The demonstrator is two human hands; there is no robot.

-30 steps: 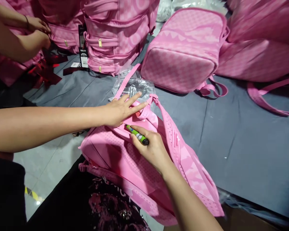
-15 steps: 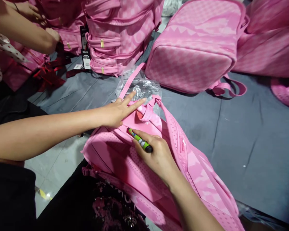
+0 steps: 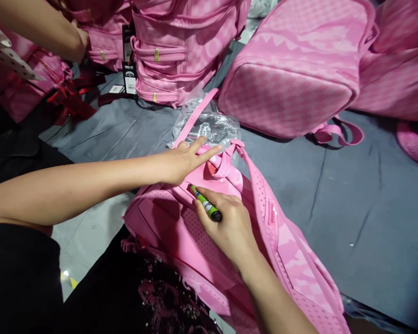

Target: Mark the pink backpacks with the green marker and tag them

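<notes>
A pink backpack (image 3: pixel 174 232) lies back side up over the near edge of the grey table (image 3: pixel 351 195), partly on my lap. My left hand (image 3: pixel 186 160) rests flat near its top with fingers stretched out, pressing the fabric by the top handle (image 3: pixel 226 162). My right hand (image 3: pixel 226 222) is closed round a green marker (image 3: pixel 206 204), whose tip touches the backpack just below my left hand. A clear plastic bag (image 3: pixel 212 123) lies under the backpack's top end.
Several more pink backpacks (image 3: pixel 296 74) stand and lie along the far side of the table. Another person's arm (image 3: pixel 45 32) works at one at the far left, beside red straps (image 3: pixel 73 99) and a black hang tag (image 3: pixel 129 76).
The view has shifted slightly; my hands and the backpack sit a little further right. The marker stays against the backpack. The other person's arms have moved up at the far left.
</notes>
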